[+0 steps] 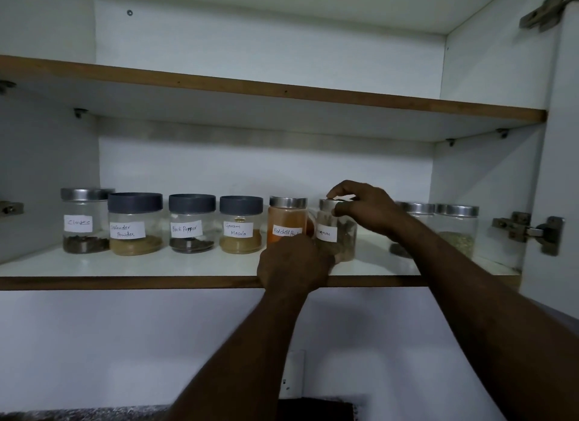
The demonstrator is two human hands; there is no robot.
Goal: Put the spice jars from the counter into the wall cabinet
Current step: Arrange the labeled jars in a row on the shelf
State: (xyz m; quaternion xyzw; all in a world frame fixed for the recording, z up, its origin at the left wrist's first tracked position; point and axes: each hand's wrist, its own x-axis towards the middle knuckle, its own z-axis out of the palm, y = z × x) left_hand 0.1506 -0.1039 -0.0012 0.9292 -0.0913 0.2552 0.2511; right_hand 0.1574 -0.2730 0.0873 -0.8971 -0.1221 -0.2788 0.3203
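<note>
a: near first. the worktop (78,413)?
b: only a dark strip of it shows at the bottom, so i cannot tell if more jars wait there.
a: and the left hand (294,265)?
b: it is in front of the lower shelf (156,282), at the foot of the cinnamon jar (327,232). its back faces us and hides the fingers, so i cannot tell if it grips or only touches.
a: where is the jar itself?
b: already in the cabinet (488,76), standing upright on the lower shelf just beside the red chilli powder jar (286,218). the right hand (368,209) holds its steel lid from above w/ curled fingertips.
a: so the step is the final placing?
b: i think so: straighten it and turn the label to the front. only part of the label shows now.
a: how to do it well?
b: steady the base w/ one hand and turn by the lid w/ the other, gently, so the lid does not unscrew. keep a small gap to the chilli jar. also mind the right forearm, pls: a steel-lid jar (418,208) stands close behind it, easy to knock when the arm comes out.
</note>
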